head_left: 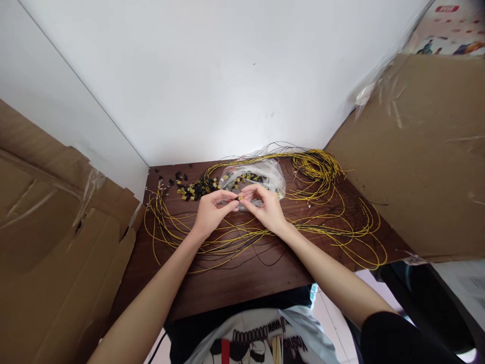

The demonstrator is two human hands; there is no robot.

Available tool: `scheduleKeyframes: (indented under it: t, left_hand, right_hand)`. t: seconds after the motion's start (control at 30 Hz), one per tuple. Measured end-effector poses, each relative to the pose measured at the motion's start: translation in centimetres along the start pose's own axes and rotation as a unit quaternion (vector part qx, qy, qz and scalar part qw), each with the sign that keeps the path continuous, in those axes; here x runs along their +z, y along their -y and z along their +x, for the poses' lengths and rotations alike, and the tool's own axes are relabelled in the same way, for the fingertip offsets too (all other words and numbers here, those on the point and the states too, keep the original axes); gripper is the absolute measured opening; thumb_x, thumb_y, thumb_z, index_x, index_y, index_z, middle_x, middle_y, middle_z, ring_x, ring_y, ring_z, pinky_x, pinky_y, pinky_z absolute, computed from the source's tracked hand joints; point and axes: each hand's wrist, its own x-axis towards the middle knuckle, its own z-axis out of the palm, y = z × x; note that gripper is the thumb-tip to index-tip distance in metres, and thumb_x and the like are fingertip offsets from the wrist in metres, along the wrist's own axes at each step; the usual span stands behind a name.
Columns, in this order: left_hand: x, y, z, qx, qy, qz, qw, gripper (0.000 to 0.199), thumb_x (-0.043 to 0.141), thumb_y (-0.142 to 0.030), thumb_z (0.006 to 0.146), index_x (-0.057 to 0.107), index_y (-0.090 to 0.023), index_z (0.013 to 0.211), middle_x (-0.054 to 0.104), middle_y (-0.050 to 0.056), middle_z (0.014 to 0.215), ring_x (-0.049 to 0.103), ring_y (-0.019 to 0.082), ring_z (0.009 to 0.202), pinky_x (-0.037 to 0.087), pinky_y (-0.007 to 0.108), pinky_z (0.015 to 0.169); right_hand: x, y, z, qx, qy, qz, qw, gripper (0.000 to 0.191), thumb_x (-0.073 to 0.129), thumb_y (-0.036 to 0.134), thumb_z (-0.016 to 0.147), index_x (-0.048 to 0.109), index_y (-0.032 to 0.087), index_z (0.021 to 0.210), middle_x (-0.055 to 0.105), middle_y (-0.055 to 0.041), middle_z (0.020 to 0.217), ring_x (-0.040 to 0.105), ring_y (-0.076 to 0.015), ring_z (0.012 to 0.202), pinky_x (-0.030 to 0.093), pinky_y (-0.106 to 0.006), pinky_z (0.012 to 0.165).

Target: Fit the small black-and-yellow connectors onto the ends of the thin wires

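Note:
Over the middle of the brown table, my left hand (214, 210) and my right hand (265, 205) meet fingertip to fingertip. Pinched between them is a small black and yellow connector (240, 198), mostly covered by the fingers. Just behind lies a clear plastic bag (271, 174) with several black and yellow pieces in it. To the left of the bag is a pile of black and yellow connectors (195, 189). Long yellow and black wires (242, 240) run across the table under both wrists.
A coiled bundle of yellow wires (318, 167) sits at the back right of the brown table (235, 290). Small black parts (178, 177) lie scattered at the back left. Cardboard (420, 167) stands on the right, more cardboard (49, 242) on the left, and a white wall (212, 86) behind.

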Motion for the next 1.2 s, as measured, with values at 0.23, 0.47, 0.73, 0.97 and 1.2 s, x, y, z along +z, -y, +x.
scheduleKeyframes:
  t: [0.23,0.47,0.73,0.97,1.2]
  left_hand:
    - [0.1,0.1,0.0,-0.007,0.005,-0.019,1.000,0.021,0.071,-0.024,0.066,0.066,-0.012,0.082,0.068,0.004,0.077,0.065,0.015,0.064,0.059,0.033,0.065]
    - [0.1,0.5,-0.1,0.058,-0.015,0.023,0.998,0.015,0.069,-0.023,0.068,0.067,-0.013,0.078,0.062,0.004,0.084,0.062,0.015,0.073,0.060,0.030,0.059]
    - [0.1,0.4,-0.1,0.101,-0.004,0.071,0.992,0.010,0.066,-0.024,0.070,0.066,-0.014,0.071,0.060,0.004,0.080,0.060,0.013,0.066,0.058,0.028,0.058]
    - [0.1,0.6,-0.2,0.125,0.000,0.078,0.989,0.007,0.065,-0.021,0.071,0.065,-0.015,0.069,0.059,0.004,0.081,0.060,0.012,0.063,0.056,0.029,0.059]
    - [-0.1,1.1,-0.2,0.133,0.007,0.095,0.986,0.007,0.064,-0.022,0.073,0.066,-0.015,0.070,0.059,0.005,0.082,0.059,0.012,0.065,0.054,0.028,0.059]
  right_hand:
    - [-0.1,0.0,0.0,-0.003,-0.006,-0.008,1.000,0.017,0.058,0.026,0.080,0.055,0.019,0.096,0.066,-0.0041,0.085,0.062,-0.0132,0.072,0.053,-0.028,0.072]
    - [0.1,-0.1,-0.1,0.002,-0.008,-0.008,1.000,0.016,0.059,0.026,0.080,0.057,0.018,0.093,0.066,-0.0037,0.085,0.063,-0.0135,0.073,0.052,-0.028,0.072]
    - [0.1,0.0,-0.2,0.011,-0.005,-0.036,0.999,0.011,0.059,0.028,0.079,0.059,0.019,0.085,0.065,-0.0028,0.079,0.060,-0.0141,0.069,0.051,-0.028,0.067]
    - [0.1,0.0,-0.2,0.017,-0.001,-0.027,0.999,0.008,0.061,0.025,0.078,0.060,0.018,0.082,0.064,-0.0022,0.076,0.060,-0.0135,0.068,0.050,-0.026,0.065]
    - [-0.1,-0.1,-0.2,0.029,0.012,-0.013,0.999,0.010,0.061,0.027,0.078,0.061,0.017,0.081,0.065,-0.0025,0.076,0.060,-0.0140,0.068,0.049,-0.027,0.065]
